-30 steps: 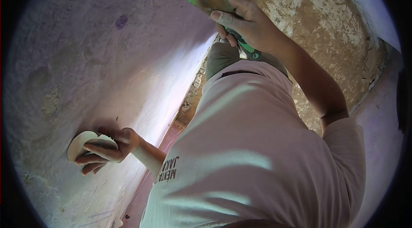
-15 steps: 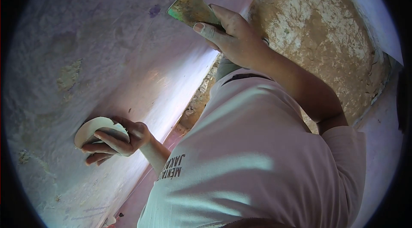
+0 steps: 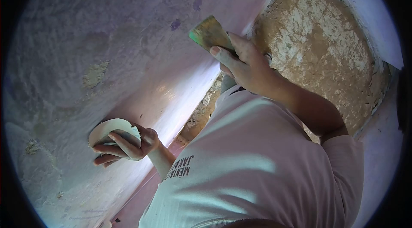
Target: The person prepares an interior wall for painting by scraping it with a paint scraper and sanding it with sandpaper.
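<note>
My left hand is at the lower left, in front of the wall, and grips a pale round dish-like piece. The piece has a rough edge at its right side and a grey area on its face, and my fingers lie across its lower part. Higher up, my right hand is closed around a putty knife. Its wide blade is stained yellow-brown, with a green edge, and points up and left. The grip end is hidden in my palm. The blade appears apart from the wall.
A plastered wall fills the left side, with purple spots, a rough bare patch and a smaller one. Brown ground with white smears lies at the upper right. Another pale surface borders the right.
The view has shifted, so the wall marks sit further right. My right hand with the putty knife is lower and further right in view. My left hand keeps its hold on the round piece.
</note>
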The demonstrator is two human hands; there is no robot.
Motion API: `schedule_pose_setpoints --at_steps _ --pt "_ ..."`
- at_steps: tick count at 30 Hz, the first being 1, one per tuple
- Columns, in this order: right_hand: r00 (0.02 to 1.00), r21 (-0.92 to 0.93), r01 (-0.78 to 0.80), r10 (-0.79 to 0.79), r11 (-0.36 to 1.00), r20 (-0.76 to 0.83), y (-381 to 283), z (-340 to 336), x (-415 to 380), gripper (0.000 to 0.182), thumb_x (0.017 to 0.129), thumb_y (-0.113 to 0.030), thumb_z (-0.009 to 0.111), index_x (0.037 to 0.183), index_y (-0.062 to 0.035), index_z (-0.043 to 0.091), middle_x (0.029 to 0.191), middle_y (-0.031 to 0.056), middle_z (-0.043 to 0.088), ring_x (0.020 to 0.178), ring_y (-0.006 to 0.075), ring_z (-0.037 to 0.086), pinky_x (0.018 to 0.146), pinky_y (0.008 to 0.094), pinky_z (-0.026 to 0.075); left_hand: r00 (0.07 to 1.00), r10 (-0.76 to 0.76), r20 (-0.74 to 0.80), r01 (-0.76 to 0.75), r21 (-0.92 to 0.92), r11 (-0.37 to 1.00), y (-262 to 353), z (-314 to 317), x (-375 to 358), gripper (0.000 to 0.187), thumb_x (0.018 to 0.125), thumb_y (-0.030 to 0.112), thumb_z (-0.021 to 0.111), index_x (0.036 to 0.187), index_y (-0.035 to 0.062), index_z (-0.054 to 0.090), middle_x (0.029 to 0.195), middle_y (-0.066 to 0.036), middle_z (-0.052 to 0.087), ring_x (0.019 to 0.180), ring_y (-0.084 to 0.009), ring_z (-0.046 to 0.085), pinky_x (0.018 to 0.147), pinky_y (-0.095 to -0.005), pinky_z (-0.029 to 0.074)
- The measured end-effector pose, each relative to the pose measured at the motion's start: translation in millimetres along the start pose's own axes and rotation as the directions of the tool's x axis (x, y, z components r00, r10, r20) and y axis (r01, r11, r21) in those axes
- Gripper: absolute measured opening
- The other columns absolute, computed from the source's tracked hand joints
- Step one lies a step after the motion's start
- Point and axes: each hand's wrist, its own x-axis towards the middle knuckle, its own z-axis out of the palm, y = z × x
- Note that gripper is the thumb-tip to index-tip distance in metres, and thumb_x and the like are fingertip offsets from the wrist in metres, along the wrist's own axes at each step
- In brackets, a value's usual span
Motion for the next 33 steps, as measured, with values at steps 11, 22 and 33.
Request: schedule_pose_setpoints --at_steps 11,22,33 --pt "0.997 -0.047 -0.075 0.075 0.996 0.007 -3 -3 -1 0.021 0.097 -0.021 0.054 0.091 -0.0005 0.053 0.061 -0.0016 0.046 0.052 0.0058 0.042 0.046 0.0253 0.036 1.0 -0.027 -0.01 0.027 0.052 0.998 1 0 -5 0.055 0.09 0.054 0.044 0.127 0.0152 0.06 0.144 -0.024 0.038 0.142 -0.0452 0.012 0.111 -0.0648 0.003" --pt "0.997 -0.014 -0.068 0.068 0.998 -0.026 -21 5 6 0.021 0.097 -0.022 0.054 0.09 -0.0013 0.052 0.061 -0.0013 0.046 0.052 0.0051 0.041 0.046 0.0248 0.036 0.999 -0.024 -0.033 0.025 0.046 0.999 4 2 -3 0.054 0.091 0.054 0.041 0.122 0.016 0.061 0.143 -0.024 0.04 0.141 -0.0461 0.014 0.111 -0.065 0.003" --pt "0.999 -0.068 -0.01 0.007 0.998 -0.04 -7 8 11 0.023 0.097 -0.022 0.055 0.087 -0.001 0.051 0.062 -0.0015 0.046 0.054 0.0054 0.041 0.047 0.0252 0.036 0.999 -0.001 -0.041 0.003 0.039 0.999 2 2 -4 0.051 0.091 0.05 0.042 0.123 0.0152 0.061 0.142 -0.025 0.04 0.141 -0.0462 0.014 0.111 -0.0654 0.002"
